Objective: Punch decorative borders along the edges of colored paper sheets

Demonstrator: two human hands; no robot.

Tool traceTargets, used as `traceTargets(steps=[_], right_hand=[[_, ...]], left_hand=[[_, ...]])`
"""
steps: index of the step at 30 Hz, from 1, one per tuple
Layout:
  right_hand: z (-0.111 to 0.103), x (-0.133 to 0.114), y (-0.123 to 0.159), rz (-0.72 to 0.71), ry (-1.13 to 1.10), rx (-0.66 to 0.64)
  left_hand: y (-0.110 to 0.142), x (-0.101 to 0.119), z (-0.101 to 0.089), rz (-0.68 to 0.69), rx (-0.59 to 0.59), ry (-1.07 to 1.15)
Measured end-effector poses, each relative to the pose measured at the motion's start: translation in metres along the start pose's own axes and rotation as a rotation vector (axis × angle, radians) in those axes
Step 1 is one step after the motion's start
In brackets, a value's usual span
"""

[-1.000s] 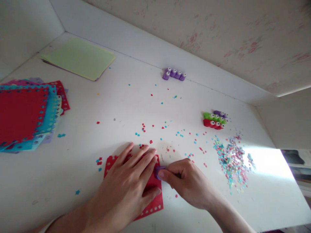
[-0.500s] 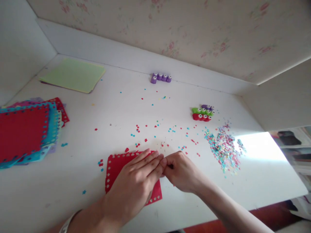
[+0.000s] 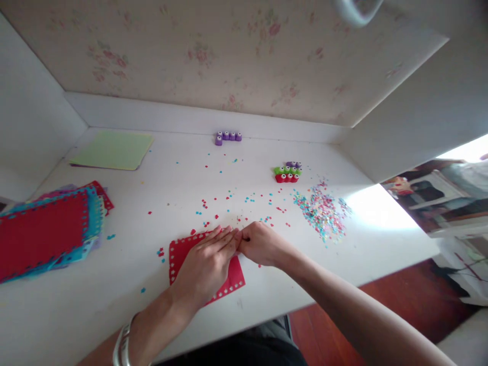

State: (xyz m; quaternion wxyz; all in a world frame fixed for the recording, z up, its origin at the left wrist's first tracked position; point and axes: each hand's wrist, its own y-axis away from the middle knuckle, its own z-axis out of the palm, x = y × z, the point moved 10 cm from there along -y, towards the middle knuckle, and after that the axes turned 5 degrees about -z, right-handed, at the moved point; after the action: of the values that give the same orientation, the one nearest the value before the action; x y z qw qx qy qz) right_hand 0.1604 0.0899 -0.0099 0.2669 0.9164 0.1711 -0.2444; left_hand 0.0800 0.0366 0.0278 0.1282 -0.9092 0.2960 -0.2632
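Observation:
A red paper sheet (image 3: 235, 278) with star-shaped holes punched along its borders lies near the table's front edge. Flat across it rests my left hand (image 3: 208, 264), fingers stretched out and pointing toward the sheet's upper right. My right hand (image 3: 262, 244) is curled closed at the sheet's right edge, its thumb side against my left fingertips. Whatever is inside the right fist is hidden. Small red and blue paper cut-outs (image 3: 161, 252) are scattered around the sheet.
Punched coloured sheets (image 3: 41, 234) are stacked at the left, with pale green paper (image 3: 112, 150) behind. Purple craft punches (image 3: 229, 136) stand near the back wall; red, green and purple punches (image 3: 287, 177) stand right of centre. A confetti pile (image 3: 322, 211) lies at the right.
The camera view has shifted, showing more wall above and floor at lower right. Both hands keep the same pose on the red sheet.

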Motion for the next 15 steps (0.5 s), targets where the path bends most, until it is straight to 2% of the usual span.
traceTargets(steps=[4,9,15], right_hand=[[-0.004,-0.006,0.000,-0.018,0.142,-0.002],[-0.006,-0.012,0.002,-0.036,0.188,0.000],[-0.004,-0.015,-0.004,-0.076,0.244,0.001]], left_hand=[[0.000,0.002,-0.001,0.006,0.011,-0.017],[-0.004,0.006,-0.007,-0.018,-0.001,-0.007],[-0.005,0.007,-0.005,-0.042,-0.048,0.033]])
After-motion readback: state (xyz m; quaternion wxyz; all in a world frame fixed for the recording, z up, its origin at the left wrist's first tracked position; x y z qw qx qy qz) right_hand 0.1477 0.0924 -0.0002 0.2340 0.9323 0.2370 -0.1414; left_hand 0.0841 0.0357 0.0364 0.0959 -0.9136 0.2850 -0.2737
